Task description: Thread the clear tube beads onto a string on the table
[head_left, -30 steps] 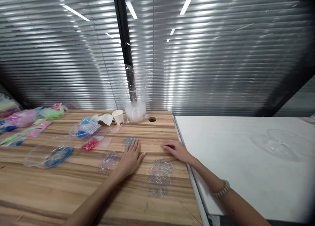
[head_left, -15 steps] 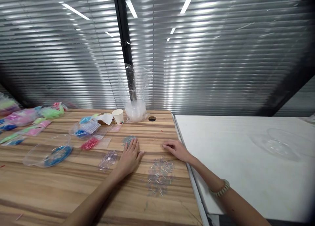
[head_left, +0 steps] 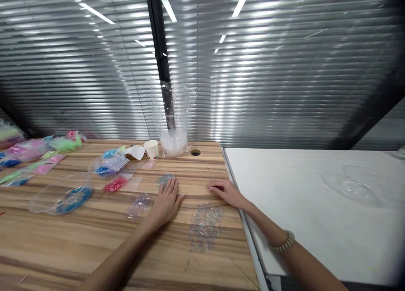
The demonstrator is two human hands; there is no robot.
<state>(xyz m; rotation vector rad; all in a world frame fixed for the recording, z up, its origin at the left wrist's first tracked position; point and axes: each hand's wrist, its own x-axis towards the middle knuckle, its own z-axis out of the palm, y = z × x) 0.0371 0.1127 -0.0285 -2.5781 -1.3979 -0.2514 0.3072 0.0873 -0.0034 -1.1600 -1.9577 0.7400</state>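
Observation:
My left hand (head_left: 167, 200) lies flat on the wooden table, fingers stretched out and thumb apart. Its fingertips touch the near edge of a small pile of grey-blue bits (head_left: 165, 180). Left of that hand is a pile of pale purple, tube-like pieces (head_left: 138, 205). My right hand (head_left: 228, 192) rests near the table's right edge with its fingers curled together; whatever they may pinch is too small to name. Between my forearms spreads a larger pile of clear, shiny tube-like pieces (head_left: 205, 227).
Left stand a clear round container (head_left: 41, 198) with blue pieces, a bag of red pieces (head_left: 115, 184) and several coloured bags (head_left: 31, 149). Toward the back are a paper cup (head_left: 152, 150) and bagged plastic bowls (head_left: 174, 142). A white table (head_left: 303, 232) adjoins at right, bearing a clear lid-like piece (head_left: 360, 189).
Both hands stay in nearly the same place and pose. The whole view has shifted only very slightly.

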